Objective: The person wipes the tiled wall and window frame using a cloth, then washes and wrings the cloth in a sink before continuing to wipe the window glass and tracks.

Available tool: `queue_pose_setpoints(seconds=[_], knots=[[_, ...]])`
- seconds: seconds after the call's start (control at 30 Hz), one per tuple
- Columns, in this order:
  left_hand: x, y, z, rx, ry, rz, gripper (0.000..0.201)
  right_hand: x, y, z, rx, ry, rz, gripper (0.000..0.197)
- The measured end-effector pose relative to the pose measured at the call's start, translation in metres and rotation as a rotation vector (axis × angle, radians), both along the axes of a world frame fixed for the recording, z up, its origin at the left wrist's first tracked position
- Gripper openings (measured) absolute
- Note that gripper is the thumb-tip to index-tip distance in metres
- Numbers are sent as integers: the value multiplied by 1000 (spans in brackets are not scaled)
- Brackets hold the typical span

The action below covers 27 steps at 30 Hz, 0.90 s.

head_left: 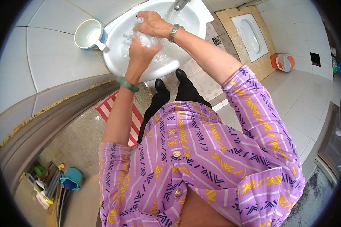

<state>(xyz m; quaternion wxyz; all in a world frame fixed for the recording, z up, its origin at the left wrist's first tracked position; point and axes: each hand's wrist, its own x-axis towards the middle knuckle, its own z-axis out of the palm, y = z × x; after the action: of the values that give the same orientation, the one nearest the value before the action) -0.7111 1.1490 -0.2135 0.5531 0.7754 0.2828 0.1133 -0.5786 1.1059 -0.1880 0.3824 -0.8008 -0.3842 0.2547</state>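
Over the white washbasin (116, 56), my right hand (154, 25) grips a wet white cloth (144, 39), and a small white end of it pokes out beyond the fingers. My left hand (141, 56) is closed on the lower side of the same bundle, its fingers partly hidden and blurred. Splashing water surrounds the bundle and partly hides its shape. From the tap (182, 4) at the top, water (172, 16) runs into the basin, to the right of my hands. A metal watch (174, 33) circles my right wrist, a green bangle (127, 84) my left.
A white and blue mug (89, 34) with a handle stands left of the basin. To the right, a squat toilet (251, 37) is set in the floor near an orange and white bin (282, 62). A red striped mat (113, 109) and a teal bucket (72, 178) lie lower left.
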Motion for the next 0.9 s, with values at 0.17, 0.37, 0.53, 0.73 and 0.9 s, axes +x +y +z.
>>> queue_pose_setpoints(seconds=[0.17, 0.37, 0.53, 0.73, 0.9], knots=[[9, 11, 0, 34, 37, -137, 43, 0, 0, -5, -98, -265, -39, 46], [-18, 38, 36, -1189, -67, -93, 42, 9, -15, 2, 310, 704, -163, 65], [-16, 37, 32, -1497, -56, -183, 44, -2, -3, 12, 361, 557, 29, 36], [6, 14, 6, -86, -47, -31, 33, -18, 0, 19, 103, -145, -7, 19], [7, 2, 20, -307, 15, 38, 35, 0, -7, 12, -109, -269, 20, 27]])
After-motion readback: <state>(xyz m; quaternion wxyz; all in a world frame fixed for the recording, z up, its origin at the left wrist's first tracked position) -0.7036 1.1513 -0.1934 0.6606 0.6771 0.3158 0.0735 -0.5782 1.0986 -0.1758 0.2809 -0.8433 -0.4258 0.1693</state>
